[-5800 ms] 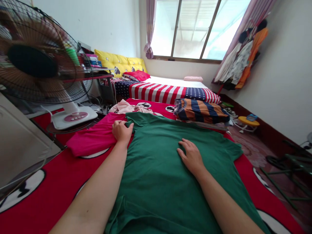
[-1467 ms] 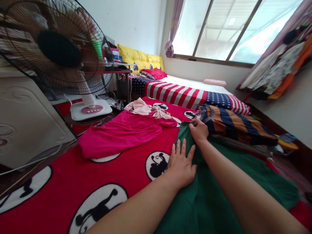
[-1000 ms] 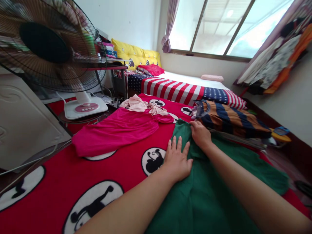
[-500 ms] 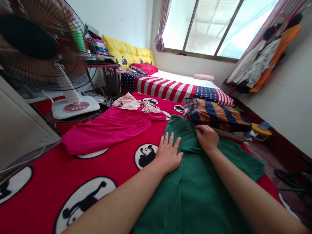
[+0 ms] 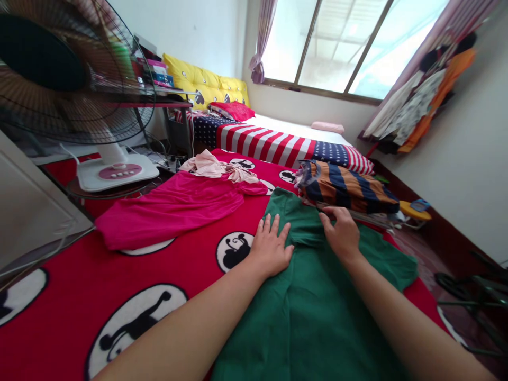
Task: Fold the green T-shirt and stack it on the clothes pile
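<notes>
A green short-sleeved shirt (image 5: 317, 317) lies spread on a red blanket (image 5: 190, 270) printed with black-and-white cartoon circles. My left hand (image 5: 272, 246) rests flat on the shirt's left edge, fingers spread and pointing away from me. Close by on the right, my right hand (image 5: 342, 234) has thumb and forefinger drawn together at the edge of the folded-in sleeve (image 5: 307, 225). The other sleeve (image 5: 391, 259) extends to the right, beyond my right forearm.
A pink garment (image 5: 178, 209) with a pale collar lies to the left. Beyond the shirt is an orange-and-navy striped folded cloth (image 5: 349, 185). An electric fan (image 5: 115, 164) stands at left; a bed with a flag-patterned cover (image 5: 265, 142) is behind. A yellow stool (image 5: 415, 210) stands right.
My right hand has shifted slightly at the sleeve, and the sleeve fabric between my hands lies differently. My left hand stays flat on the shirt. The view has turned slightly.
</notes>
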Demonstrator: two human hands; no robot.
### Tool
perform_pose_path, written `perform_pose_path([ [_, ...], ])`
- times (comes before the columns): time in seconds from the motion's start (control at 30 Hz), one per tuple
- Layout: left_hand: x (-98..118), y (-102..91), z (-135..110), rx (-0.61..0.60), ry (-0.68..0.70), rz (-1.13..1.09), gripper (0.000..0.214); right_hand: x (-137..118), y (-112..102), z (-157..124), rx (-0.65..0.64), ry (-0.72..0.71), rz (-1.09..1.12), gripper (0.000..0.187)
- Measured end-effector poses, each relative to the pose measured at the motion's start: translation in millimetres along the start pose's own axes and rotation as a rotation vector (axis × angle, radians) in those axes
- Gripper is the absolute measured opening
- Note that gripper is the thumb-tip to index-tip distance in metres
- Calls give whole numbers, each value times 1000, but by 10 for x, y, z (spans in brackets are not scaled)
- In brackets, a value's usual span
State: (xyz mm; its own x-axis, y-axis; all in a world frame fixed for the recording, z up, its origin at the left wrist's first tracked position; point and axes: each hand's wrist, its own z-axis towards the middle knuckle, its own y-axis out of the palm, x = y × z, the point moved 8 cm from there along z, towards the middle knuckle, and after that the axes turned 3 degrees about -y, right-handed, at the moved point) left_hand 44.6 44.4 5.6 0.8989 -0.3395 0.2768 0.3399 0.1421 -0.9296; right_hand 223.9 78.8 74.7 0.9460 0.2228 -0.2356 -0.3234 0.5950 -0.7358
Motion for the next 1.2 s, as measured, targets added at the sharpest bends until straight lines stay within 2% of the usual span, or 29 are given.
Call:
perform_pose_path([
  [0.07, -2, 7, 1, 2, 0, -1, 65, -177, -87, -155, -30, -97, 17, 24],
  [0.17, 0, 14, 4, 7, 3, 2, 64, -377, -43, -403, -202, -269, 22, 20],
  [0.23, -3, 3, 6, -2, -1, -3, 64, -423, -4, -497, -277, -341, 41, 14],
  [0.33, -3, -91, 3, 10, 1, -72, 68, -397, -68, -477, -243, -331, 74, 15],
  [0.4, 34, -177, -8, 34, 56, -134, 66, -381, -161, -453, -193, -311, 71, 16],
  [0.5, 124, -180, -37, -14, 185, -131, 58, -352, -192, -551, -307, -332, 95, 18],
  [0.57, 150, -118, -51, -60, 227, -90, 58, -189, -240, -648, -367, -282, 113, 22],
  [0.6, 152, -91, -54, -69, 232, -76, 58, -37, -307, -677, -344, -222, 108, 23],
  [0.7, 148, -57, -54, -68, 224, -66, 58, 621, -613, -709, -159, 2, -31, 27],
  [0.77, 154, -63, -56, -68, 219, -70, 58, 1108, -772, -716, -90, 122, -203, 34],
  [0.87, 199, -99, -72, -74, 256, -87, 55, 1758, -834, -729, -118, 288, -384, 48],
  [0.93, 229, -118, -87, -81, 289, -96, 53, 2020, -778, -750, -179, 364, -360, 47],
  [1.03, 236, -127, -96, -87, 302, -97, 52, 2052, -704, -776, -214, 386, -246, 37],
  [1.1, 231, -126, -98, -85, 302, -96, 53, 1944, -745, -788, -166, 401, -215, 34],
  [1.2, 226, -121, -98, -77, 305, -97, 55, 1839, -887, -804, -28, 506, -170, 35],
])
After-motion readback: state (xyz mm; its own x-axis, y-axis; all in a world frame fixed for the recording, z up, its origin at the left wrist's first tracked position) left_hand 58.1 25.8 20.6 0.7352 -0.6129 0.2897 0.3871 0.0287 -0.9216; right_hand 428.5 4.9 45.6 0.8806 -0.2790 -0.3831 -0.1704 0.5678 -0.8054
